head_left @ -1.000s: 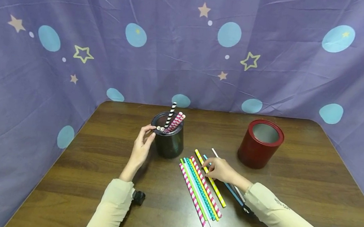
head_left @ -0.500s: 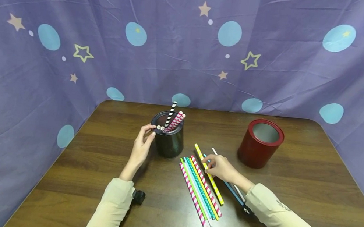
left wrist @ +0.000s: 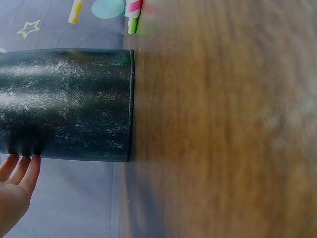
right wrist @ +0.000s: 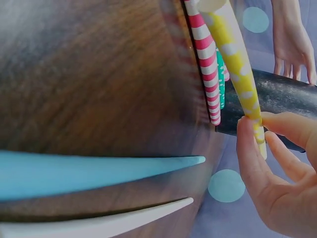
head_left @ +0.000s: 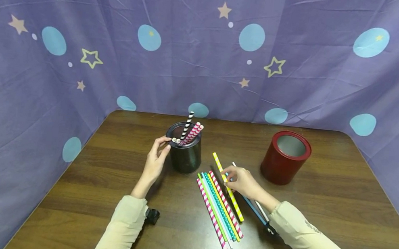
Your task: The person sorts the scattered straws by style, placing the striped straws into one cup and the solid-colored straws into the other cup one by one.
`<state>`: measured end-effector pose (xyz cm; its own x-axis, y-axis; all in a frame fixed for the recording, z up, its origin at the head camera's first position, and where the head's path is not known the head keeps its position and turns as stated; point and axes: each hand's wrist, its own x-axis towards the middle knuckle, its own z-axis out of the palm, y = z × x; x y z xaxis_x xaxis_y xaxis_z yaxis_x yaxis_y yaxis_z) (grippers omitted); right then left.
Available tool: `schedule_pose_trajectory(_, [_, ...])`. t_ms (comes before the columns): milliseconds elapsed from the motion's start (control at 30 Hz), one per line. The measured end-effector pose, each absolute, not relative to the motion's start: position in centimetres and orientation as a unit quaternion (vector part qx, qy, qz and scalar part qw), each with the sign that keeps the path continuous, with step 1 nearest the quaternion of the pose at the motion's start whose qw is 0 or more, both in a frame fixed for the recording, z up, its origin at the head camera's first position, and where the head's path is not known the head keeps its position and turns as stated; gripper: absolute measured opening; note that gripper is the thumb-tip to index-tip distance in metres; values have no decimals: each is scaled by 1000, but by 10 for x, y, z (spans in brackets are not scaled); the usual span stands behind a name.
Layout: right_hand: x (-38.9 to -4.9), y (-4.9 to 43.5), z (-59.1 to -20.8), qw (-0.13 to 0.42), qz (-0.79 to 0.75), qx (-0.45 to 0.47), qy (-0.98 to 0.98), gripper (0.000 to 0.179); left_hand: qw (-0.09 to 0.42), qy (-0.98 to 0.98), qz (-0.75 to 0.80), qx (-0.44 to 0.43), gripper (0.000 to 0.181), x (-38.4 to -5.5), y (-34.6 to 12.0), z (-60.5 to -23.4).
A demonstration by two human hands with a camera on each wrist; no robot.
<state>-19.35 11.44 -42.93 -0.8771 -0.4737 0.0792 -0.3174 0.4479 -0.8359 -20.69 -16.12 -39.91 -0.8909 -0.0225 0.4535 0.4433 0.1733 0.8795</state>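
Note:
A dark metal can (head_left: 185, 159) holds several paper straws, among them a black-and-white striped straw (head_left: 187, 125) and some pink-and-white patterned straws (head_left: 193, 133). My left hand (head_left: 155, 162) touches the can's left side near the rim, its fingers fairly straight against the wall in the left wrist view. With thumb and fingertips, my right hand (head_left: 246, 184) pinches a yellow straw with white dots (right wrist: 235, 64). That straw tilts, its far end pointing toward the can. Left of it, a row of coloured straws (head_left: 218, 207) lies side by side on the table.
A blue straw (head_left: 254, 211) and a white straw (head_left: 261, 211) lie beneath the right hand and wrist. At the right stands a red can (head_left: 282, 165). The brown wooden table (head_left: 79, 193) ends at a purple patterned curtain (head_left: 189, 79).
The yellow straw in my right hand has moved up and slightly left in the head view, its far end away from the row. My left hand and the dark can have stayed put.

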Motion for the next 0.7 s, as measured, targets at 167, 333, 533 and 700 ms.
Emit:
schedule_pose_trajectory(167, [-193,115,-426,73,-477,-232,845,30,185,-745,-627,-136,24,-208,-161,-400])
schedule_pose_trajectory(333, [-192,114,-423,65,-487,-231,840,32,180,-747,-627,-130,25,-207,-161,-400])
schedule_pose_trajectory(533, [-191,114,-419,50,-491,-228,839,32,178,-745,-629,-133,25,-206,-161,-398])
schedule_pose_trajectory(700, [-191,113,-416,45,-496,-219,839,33,182,-743,-630,-134,25,-212,-164,-406])
